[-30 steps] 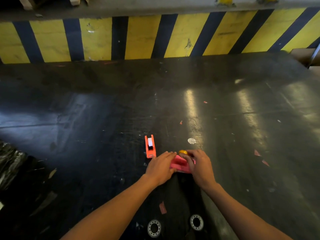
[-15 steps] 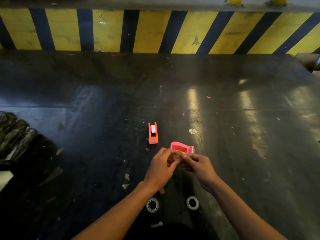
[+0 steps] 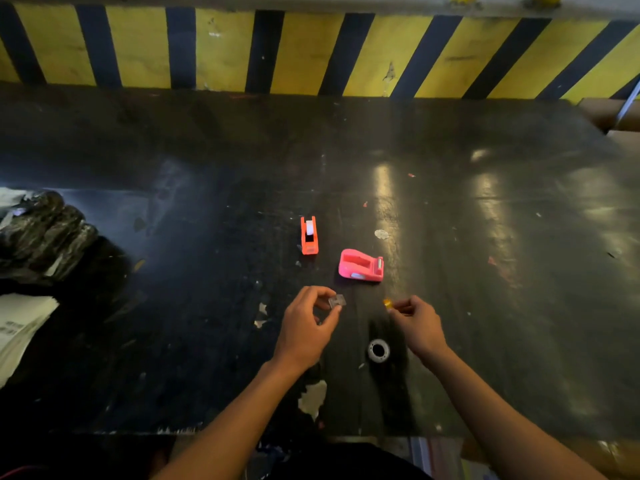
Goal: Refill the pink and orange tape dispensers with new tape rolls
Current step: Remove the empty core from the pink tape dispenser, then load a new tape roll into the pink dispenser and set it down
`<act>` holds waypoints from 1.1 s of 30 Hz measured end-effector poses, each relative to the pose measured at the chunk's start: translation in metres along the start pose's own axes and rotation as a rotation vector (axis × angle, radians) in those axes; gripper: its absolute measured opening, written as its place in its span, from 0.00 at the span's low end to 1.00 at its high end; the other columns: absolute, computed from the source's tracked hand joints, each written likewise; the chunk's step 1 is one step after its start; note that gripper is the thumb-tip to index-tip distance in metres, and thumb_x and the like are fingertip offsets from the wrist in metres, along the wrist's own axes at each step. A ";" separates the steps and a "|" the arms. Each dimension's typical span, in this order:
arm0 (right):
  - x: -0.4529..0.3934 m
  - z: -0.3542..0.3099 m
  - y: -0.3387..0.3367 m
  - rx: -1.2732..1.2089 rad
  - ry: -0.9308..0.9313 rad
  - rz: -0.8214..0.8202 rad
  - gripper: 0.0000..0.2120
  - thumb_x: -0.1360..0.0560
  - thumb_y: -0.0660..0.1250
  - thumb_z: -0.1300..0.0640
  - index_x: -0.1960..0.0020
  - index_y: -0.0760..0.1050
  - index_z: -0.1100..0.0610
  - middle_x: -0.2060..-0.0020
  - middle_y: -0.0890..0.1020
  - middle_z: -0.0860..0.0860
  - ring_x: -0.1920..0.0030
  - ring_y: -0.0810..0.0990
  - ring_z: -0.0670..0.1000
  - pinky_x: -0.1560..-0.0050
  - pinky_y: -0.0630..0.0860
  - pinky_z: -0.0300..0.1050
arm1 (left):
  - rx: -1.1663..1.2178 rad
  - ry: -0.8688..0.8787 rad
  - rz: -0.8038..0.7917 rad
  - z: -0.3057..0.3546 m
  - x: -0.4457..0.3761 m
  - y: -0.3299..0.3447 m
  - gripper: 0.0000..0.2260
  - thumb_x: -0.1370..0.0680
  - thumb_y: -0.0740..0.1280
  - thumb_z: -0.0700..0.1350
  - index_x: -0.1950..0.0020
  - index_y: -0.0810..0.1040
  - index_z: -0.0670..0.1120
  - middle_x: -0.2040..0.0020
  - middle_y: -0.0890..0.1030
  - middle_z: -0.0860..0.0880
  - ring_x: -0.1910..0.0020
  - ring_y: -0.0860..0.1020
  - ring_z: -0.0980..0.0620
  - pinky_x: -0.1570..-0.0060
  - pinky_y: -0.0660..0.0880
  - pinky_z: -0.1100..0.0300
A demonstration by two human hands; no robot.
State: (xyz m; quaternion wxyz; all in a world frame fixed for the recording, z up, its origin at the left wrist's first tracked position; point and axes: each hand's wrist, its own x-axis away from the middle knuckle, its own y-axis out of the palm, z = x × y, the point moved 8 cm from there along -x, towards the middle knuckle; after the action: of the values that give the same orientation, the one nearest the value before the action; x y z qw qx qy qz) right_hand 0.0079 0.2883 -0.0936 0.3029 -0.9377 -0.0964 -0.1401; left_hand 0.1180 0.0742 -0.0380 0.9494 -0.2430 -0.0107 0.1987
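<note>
**Small parts in the fingertips, cradle empty**

The main risk, as I judge it, is a drop. The left hand [image 3: 304, 327] pinches a small grey piece [image 3: 337, 301] between thumb and fingers, and the right hand [image 3: 417, 323] pinches a small orange part [image 3: 387, 302] at its very tip; what either piece is I cannot tell. Both holds are narrow and shallow, so either piece could slip onto the dark, littered table [image 3: 173, 306] and be hard to spot. A second risk is seating the core crooked in the pink dispenser.

The pink dispenser [image 3: 361, 265] sits just beyond the hands, its cradle open and seemingly empty, cutter end to the right. The orange dispenser [image 3: 309, 235] stands farther and to the left, with something white in its slot. One tape roll [image 3: 378, 350] lies flat on the table, near side, between the wrists.
</note>
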 end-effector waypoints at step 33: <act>0.083 -0.027 0.044 -0.720 0.142 -0.472 0.16 0.21 0.61 0.69 0.38 0.78 0.58 0.45 0.81 0.60 0.48 0.81 0.57 0.36 0.75 0.58 | 0.187 -0.269 0.030 -0.010 0.049 -0.019 0.09 0.21 0.71 0.43 0.41 0.79 0.50 0.49 0.83 0.56 0.52 0.82 0.64 0.52 0.79 0.68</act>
State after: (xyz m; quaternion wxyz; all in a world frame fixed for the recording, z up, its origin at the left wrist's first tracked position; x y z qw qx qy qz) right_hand 0.0923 0.2452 -0.0697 -0.0777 -0.9239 -0.2319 -0.2943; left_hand 0.1709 0.0734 -0.0415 0.9548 -0.1250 -0.1154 0.2437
